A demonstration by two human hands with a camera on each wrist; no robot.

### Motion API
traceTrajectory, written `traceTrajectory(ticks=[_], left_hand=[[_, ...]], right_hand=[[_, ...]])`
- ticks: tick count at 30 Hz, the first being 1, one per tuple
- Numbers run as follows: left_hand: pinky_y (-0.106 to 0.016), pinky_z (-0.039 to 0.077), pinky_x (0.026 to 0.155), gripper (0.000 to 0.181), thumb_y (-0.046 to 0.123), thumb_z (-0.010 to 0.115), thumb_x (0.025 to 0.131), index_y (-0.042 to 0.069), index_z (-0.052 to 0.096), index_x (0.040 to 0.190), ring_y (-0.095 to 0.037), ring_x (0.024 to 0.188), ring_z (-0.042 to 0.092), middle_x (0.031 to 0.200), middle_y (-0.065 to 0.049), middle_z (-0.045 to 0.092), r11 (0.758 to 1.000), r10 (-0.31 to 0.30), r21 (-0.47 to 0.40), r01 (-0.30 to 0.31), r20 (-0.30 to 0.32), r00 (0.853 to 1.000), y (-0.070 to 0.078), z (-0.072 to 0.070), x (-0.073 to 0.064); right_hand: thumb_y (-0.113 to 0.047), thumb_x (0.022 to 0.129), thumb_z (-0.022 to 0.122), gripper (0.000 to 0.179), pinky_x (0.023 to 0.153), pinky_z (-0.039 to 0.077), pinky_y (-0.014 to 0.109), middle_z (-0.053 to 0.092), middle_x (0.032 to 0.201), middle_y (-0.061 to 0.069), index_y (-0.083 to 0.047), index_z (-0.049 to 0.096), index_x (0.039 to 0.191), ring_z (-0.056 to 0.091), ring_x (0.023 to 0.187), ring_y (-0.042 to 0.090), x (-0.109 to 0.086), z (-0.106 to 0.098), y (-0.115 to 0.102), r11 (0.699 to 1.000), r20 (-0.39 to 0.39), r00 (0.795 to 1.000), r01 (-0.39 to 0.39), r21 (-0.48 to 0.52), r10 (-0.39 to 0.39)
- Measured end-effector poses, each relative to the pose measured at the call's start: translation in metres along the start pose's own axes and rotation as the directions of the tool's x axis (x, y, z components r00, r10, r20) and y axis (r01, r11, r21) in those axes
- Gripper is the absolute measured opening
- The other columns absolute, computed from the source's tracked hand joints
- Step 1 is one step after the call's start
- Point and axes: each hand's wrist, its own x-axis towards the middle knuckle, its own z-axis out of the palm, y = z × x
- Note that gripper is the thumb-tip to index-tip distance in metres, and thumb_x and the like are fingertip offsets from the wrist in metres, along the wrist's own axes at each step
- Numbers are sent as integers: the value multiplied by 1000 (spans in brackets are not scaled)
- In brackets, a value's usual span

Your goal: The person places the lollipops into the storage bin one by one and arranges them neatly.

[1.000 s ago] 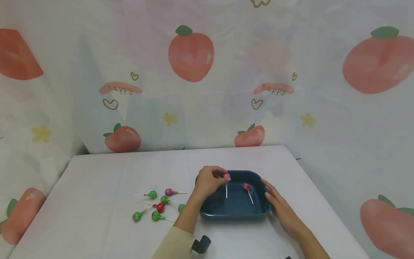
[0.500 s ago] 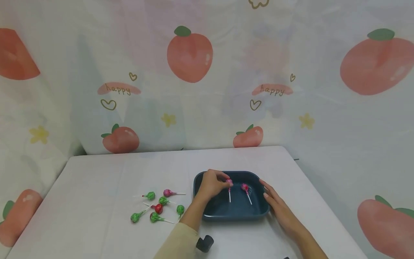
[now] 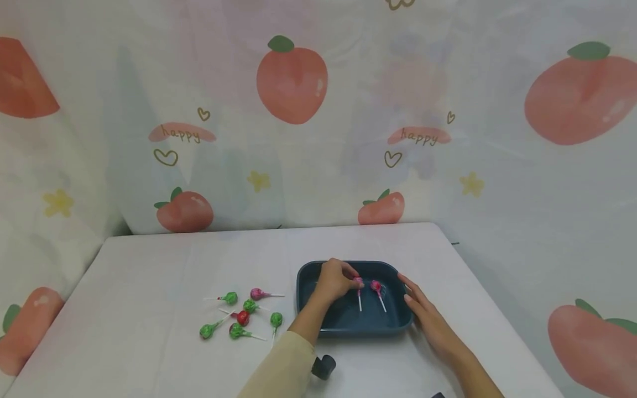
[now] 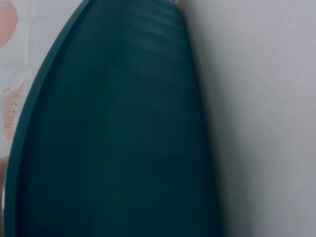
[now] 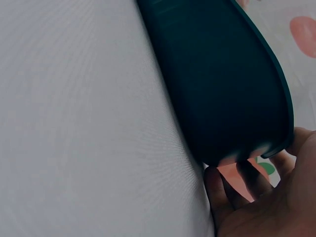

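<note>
In the head view my left hand [image 3: 334, 282] reaches over the dark blue tray [image 3: 348, 332] and pinches a pink lollipop [image 3: 360, 303] by its wrapped head. The stick points down toward the tray's front. Just right of it a second pink lollipop [image 3: 376, 287] lies inside the tray. My right hand [image 5: 264, 192] has its fingertips against the outer wall at the tray's right end, with one finger near the rim. The left wrist view is filled by the tray's outer side [image 4: 123, 123]; the pinched lollipop is hidden there.
Left of the tray, several loose lollipops lie on the white table [image 3: 149, 309]: green ones [image 3: 206, 331], a red one [image 3: 243, 317] and a pink one [image 3: 256, 294]. A fruit-patterned cloth [image 3: 318, 166] hangs behind the table.
My left hand has moved right inside the tray, carrying the pinched pink lollipop closer to the other one. My right hand stays at the tray's right end.
</note>
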Motion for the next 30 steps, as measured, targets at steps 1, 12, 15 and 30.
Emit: traceTrajectory(ticks=[1,12,15,30], left_hand=[[-25,52,67,15,9,93,77,6,80,85,-9,71,61,74,4,68,1000,2,8,-2,-1,1000,0,1,1],[-28,54,70,17,11,93,78,6,80,88,-11,71,62,76,2,68,998,-61,13,60,15,998,4,11,3],[-28,54,70,17,11,93,78,6,80,88,-11,71,62,76,2,69,998,-69,14,68,23,997,3,13,2],[-29,55,75,15,10,92,78,6,81,88,-10,73,63,77,3,70,996,-88,17,87,38,995,-2,19,6]], right_hand=[[-38,114,37,53,116,10,65,14,171,10,-27,26,165,5,156,38,0,0,0,1000,0,1000,0,2,0],[-38,114,37,53,117,8,64,15,171,9,-26,27,165,4,156,36,0,0,2,1000,0,1000,2,15,-2],[-37,114,37,52,117,8,63,16,171,8,-26,28,164,5,156,35,1,0,2,1000,-6,1000,8,12,-8],[-38,114,37,53,117,8,64,16,171,10,-25,28,164,5,156,36,1,2,0,1000,-20,1000,0,-3,0]])
